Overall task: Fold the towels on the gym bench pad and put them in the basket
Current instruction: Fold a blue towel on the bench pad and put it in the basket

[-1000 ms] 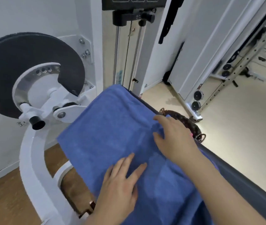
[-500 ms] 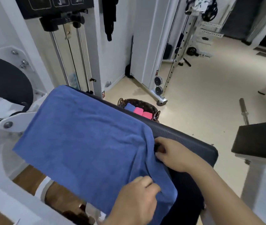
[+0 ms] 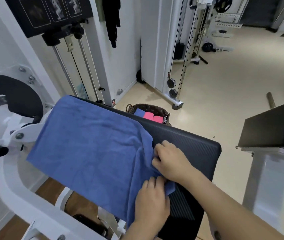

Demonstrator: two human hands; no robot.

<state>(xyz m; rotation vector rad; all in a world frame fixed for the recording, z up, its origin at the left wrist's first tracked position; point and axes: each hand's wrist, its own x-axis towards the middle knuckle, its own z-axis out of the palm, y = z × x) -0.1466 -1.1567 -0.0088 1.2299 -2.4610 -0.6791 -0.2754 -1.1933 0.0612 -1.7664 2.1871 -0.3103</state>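
A blue towel (image 3: 92, 149) lies spread over the black bench pad (image 3: 189, 144) and hangs off its near left side. My right hand (image 3: 170, 161) pinches the towel's right edge on the pad. My left hand (image 3: 150, 203) grips the towel's near right corner just below it, fingers curled. Behind the pad stands a dark wicker basket (image 3: 153, 108) on the floor, holding a folded blue towel (image 3: 139, 112) and two folded pink towels (image 3: 152, 116).
A white weight machine with a black disc (image 3: 16, 96) stands at the left. A cable stack (image 3: 79, 66) rises behind the pad. A second black pad on a white frame (image 3: 272, 129) is at the right. Beige floor lies beyond, with a bar (image 3: 270, 102) on it.
The view has swung right and pulled back. Both hands left the towel's middle, where they lay flat, and now hold its right edge and near corner.
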